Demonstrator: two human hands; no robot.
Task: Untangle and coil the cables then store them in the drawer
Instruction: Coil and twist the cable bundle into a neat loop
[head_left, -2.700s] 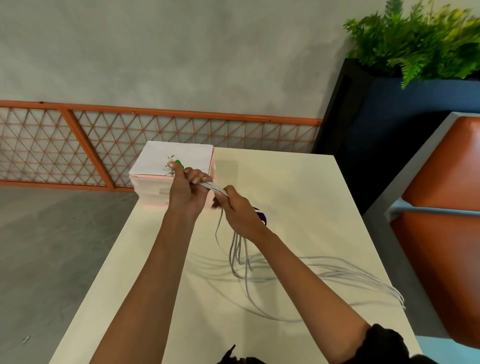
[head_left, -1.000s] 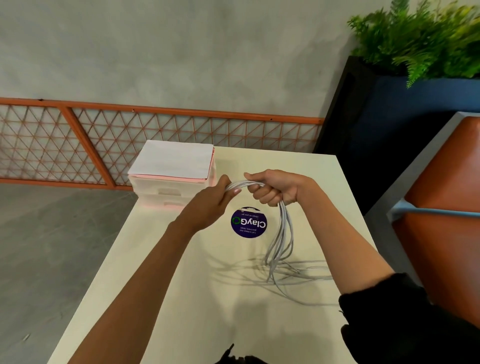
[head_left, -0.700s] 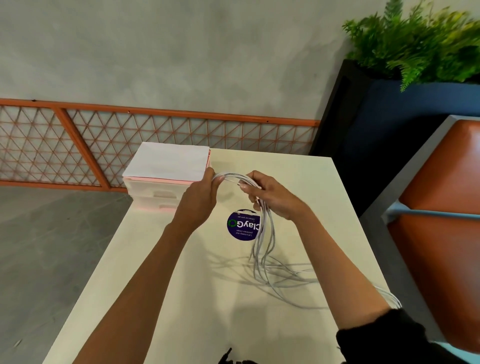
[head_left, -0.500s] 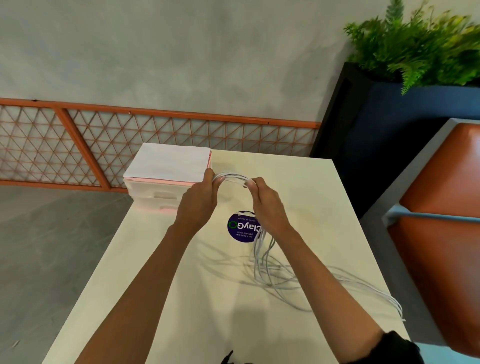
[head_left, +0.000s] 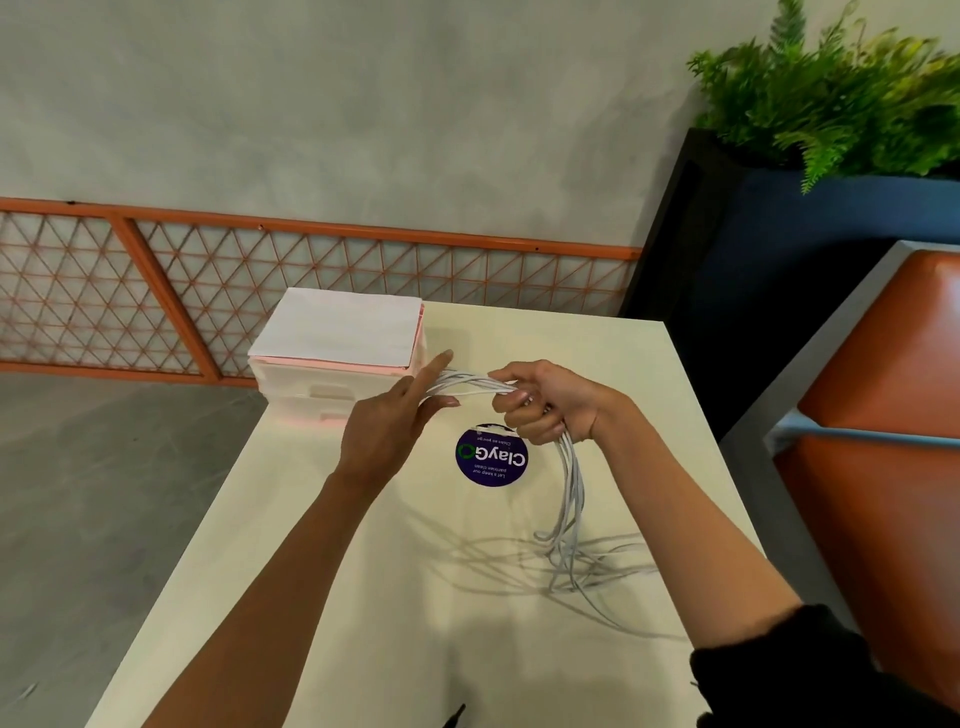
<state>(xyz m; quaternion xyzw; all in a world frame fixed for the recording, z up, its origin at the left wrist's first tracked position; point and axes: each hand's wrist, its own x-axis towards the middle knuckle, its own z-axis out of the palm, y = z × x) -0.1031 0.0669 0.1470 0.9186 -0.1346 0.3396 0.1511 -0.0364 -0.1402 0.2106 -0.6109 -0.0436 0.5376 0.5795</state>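
Note:
A bundle of thin white cables (head_left: 570, 493) runs between my two hands above the cream table (head_left: 395, 613). My right hand (head_left: 545, 402) is fisted around the bundle, and several loops hang from it down onto the table. My left hand (head_left: 395, 415) has its fingers stretched out, with the near end of the bundle lying between thumb and fingers. The small pink and white drawer unit (head_left: 337, 374) stands at the table's far left corner, just behind my left hand, with its drawers closed.
A round dark-blue sticker (head_left: 492, 460) lies on the table under my hands. An orange lattice fence (head_left: 156, 291) runs behind the table. A dark planter with a fern (head_left: 831, 104) and an orange padded seat (head_left: 883, 415) stand to the right.
My right hand has swung to the right and turned palm-side toward me, pulling another loop of cable into the bundle. My left hand's fingers have straightened out.

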